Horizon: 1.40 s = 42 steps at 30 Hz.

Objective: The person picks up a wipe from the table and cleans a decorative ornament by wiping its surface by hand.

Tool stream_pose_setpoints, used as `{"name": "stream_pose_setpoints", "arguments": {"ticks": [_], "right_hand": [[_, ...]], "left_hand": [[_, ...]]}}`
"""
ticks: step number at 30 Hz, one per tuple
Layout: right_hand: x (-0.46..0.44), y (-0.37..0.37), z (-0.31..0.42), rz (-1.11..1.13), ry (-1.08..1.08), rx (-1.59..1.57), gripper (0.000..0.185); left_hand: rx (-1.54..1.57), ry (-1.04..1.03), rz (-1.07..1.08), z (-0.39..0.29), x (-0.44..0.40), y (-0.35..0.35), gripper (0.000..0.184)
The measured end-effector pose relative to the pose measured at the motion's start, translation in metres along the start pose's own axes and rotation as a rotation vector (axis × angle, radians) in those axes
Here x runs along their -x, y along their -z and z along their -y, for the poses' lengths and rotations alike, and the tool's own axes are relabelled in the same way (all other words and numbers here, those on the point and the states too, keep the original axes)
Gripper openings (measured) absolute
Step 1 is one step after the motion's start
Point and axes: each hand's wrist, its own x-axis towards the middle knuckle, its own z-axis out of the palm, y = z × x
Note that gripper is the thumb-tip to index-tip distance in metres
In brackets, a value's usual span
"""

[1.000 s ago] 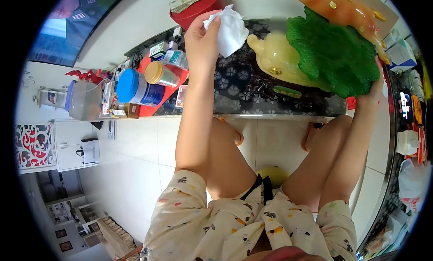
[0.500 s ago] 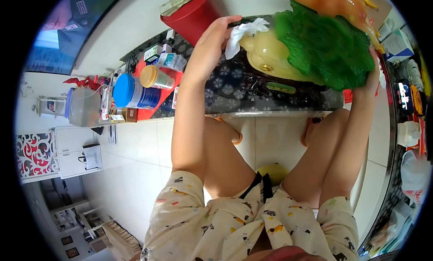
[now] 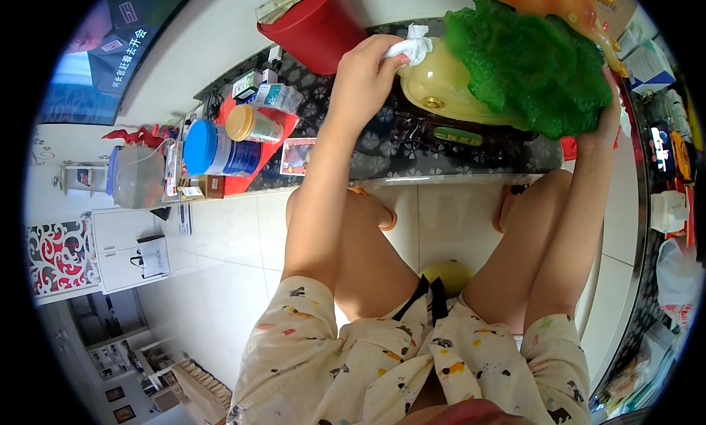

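Observation:
A white tissue (image 3: 418, 47) is pinched in my left hand (image 3: 368, 78), touching the pale rounded end of a cabbage ornament (image 3: 533, 72). The ornament has ruffled green leaves, a glossy cream body with a gold emblem, and an orange part at the top. It lies on a dark carved base (image 3: 448, 123) with a green plaque. My right hand (image 3: 607, 115) is wrapped against the right edge of the green leaves, its fingers partly hidden. A bit of white material shows just beyond that hand.
A red bin (image 3: 312, 31) with a tissue pack on its rim stands behind my left hand. Leftward on the dark floral countertop (image 3: 360, 164) are a blue-lidded tub (image 3: 220, 149), a jar (image 3: 254, 123) and small boxes. Clutter lines the right-hand counter; a television (image 3: 118, 50) is upper left.
My left hand has moved right and slightly down, now bunching the tissue more tightly at the ornament's pale end. A picture card beside my left forearm shows more. My right hand stays at the leaves.

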Motion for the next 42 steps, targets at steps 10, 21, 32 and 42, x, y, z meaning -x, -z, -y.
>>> {"name": "stream_pose_setpoints", "arguments": {"ticks": [10, 21, 32, 42], "right_hand": [[0.001, -0.001, -0.001, -0.006, 0.042, 0.014, 0.033], [-0.005, 0.007, 0.000, 0.043, 0.017, -0.006, 0.034], [-0.004, 0.004, 0.000, 0.005, 0.008, 0.015, 0.037], [0.001, 0.000, 0.002, -0.035, -0.027, 0.018, 0.033]], "left_hand": [[-0.161, -0.090, -0.228, -0.007, 0.007, -0.018, 0.014], [0.251, 0.252, -0.029, 0.000, 0.007, 0.004, 0.024], [0.656, 0.485, 0.041, 0.032, 0.014, 0.002, 0.032], [0.120, 0.176, -0.012, 0.011, 0.015, -0.001, 0.031]]}}
